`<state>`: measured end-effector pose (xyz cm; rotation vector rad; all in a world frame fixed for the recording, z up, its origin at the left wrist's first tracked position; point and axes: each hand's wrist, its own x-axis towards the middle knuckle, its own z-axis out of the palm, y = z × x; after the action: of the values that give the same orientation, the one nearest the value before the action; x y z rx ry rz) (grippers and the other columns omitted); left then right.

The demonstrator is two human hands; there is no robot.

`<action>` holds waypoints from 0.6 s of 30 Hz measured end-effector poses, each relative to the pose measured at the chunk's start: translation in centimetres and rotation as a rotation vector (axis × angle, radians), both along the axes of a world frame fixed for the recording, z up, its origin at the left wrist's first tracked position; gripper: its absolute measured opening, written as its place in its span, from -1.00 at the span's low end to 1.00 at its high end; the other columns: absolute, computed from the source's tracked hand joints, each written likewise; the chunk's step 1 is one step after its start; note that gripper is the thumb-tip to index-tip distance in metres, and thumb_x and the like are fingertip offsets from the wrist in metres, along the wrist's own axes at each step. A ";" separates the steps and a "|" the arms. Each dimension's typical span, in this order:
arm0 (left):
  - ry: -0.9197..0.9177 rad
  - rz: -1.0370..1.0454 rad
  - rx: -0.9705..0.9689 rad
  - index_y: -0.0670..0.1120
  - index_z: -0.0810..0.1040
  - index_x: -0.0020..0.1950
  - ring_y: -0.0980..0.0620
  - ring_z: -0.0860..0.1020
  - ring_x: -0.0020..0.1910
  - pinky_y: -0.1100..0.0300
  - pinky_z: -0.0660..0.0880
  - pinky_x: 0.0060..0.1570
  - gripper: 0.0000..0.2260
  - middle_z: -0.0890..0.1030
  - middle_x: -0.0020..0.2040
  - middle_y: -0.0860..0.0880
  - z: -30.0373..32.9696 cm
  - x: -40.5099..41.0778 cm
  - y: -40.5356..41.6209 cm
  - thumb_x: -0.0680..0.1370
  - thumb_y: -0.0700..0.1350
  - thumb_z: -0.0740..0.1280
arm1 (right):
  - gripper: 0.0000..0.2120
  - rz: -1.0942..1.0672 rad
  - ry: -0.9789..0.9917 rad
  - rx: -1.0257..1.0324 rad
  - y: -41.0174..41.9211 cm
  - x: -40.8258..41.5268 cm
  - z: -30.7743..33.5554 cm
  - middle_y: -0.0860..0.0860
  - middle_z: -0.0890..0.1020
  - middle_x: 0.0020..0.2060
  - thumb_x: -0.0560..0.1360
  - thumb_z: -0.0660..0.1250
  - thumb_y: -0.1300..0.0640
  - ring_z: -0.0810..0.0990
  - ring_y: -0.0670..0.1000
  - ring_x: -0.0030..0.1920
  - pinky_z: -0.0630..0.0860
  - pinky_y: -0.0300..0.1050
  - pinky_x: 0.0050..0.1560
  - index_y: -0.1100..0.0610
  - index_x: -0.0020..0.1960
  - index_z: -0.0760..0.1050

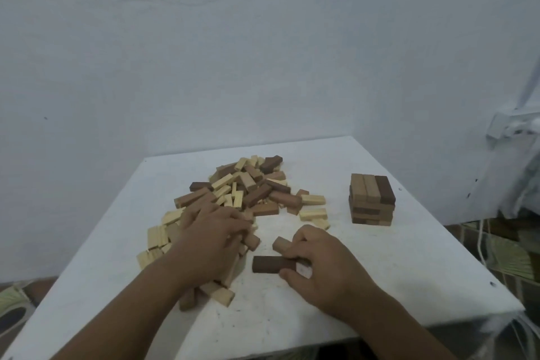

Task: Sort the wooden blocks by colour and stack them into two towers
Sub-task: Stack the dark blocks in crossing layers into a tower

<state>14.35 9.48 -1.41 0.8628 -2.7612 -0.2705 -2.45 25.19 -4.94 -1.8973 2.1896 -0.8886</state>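
Dark rectangular block (270, 264) gripped in right hand (317, 264); left hand (214, 238) curled around a tan block (252, 241).

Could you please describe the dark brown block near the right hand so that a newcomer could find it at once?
Start at the white table and find the right hand near its front edge. Under that hand's fingers, a dark brown block lies flat, pointing left. It is much darker than the tan block just behind it, and it lies apart from the mixed pile.

The person is showing two bare forearms and two bare hands, the left grip (213, 231) and the right grip (318, 263); both are wearing nothing.
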 end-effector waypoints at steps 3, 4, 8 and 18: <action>-0.050 0.006 -0.031 0.23 0.60 0.19 0.15 0.25 0.29 0.19 -0.02 0.16 -0.75 0.42 0.22 0.26 0.4 -1.3 0.5 0.61 0.05 0.21 | -0.83 -0.129 -0.086 0.007 1.6 -1.2 0.5 -0.12 0.48 -0.21 0.33 0.40 -0.06 0.47 -0.13 -0.19 0.45 -0.20 -0.20 0.02 -0.21 0.52; -0.072 0.010 -0.023 0.22 0.61 0.16 0.13 0.25 0.28 0.10 0.01 0.27 -0.77 0.41 0.19 0.25 0.5 -1.7 0.7 0.59 0.08 0.23 | -0.83 -0.178 -0.108 0.016 2.3 -1.6 0.7 -0.09 0.49 -0.24 0.30 0.40 -0.03 0.48 -0.10 -0.22 0.49 -0.10 -0.21 0.03 -0.26 0.46; -0.177 0.004 -0.096 0.23 0.59 0.05 0.08 0.26 0.24 -0.06 0.11 0.36 -0.82 0.40 0.16 0.24 0.7 -3.0 1.4 0.55 0.00 0.25 | -0.85 -0.269 -0.143 0.029 4.4 -2.7 1.5 -0.12 0.54 -0.25 0.34 0.46 0.06 0.51 -0.09 -0.21 0.52 -0.14 -0.18 -0.02 -0.22 0.48; -0.051 -0.259 -0.016 0.17 0.62 0.00 0.17 0.34 0.13 0.02 0.27 0.22 -0.77 0.49 0.00 0.21 -0.5 -6.6 4.0 0.52 -0.17 0.34 | -0.83 -0.338 -0.107 0.028 6.9 -4.7 1.6 -0.18 0.58 -0.08 0.37 0.50 -0.06 0.53 -0.17 -0.04 0.46 -0.32 0.02 0.01 -0.12 0.66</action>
<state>7.80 13.46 -1.91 0.5128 -2.9181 -0.2737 -7.15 32.13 -3.39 -1.4521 2.4819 -0.9754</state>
